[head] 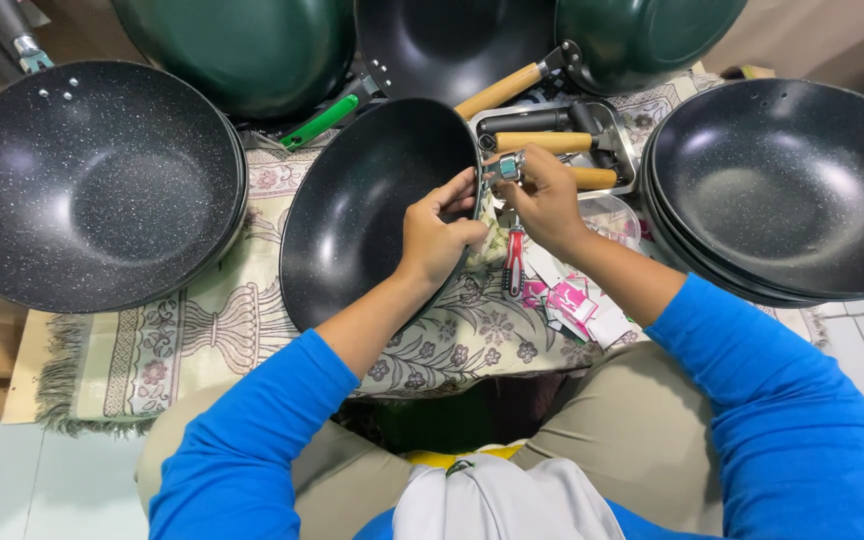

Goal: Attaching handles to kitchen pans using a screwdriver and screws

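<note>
Both hands meet at the rim of a black speckled pan [367, 215] that leans tilted on a patterned cloth [202, 330] at centre. The left hand [439, 232] curls over the rim at the pan's three o'clock, fingers pressed against the edge, while the right hand [542, 200] pinches a small metal tool [508, 167] against the same spot. A red-handled screwdriver [514, 258] lies just below the hands, at six o'clock from them. I judge the pan to be stiff, fairly heavy and slick inside, so the rim is the surest place to steady it. At twelve to one o'clock a tray [624, 135] holds wooden handles [542, 141]. Stacked pans sit at nine o'clock [92, 185] and three o'clock [782, 185], with pink packets [567, 300] near the right wrist.
</note>
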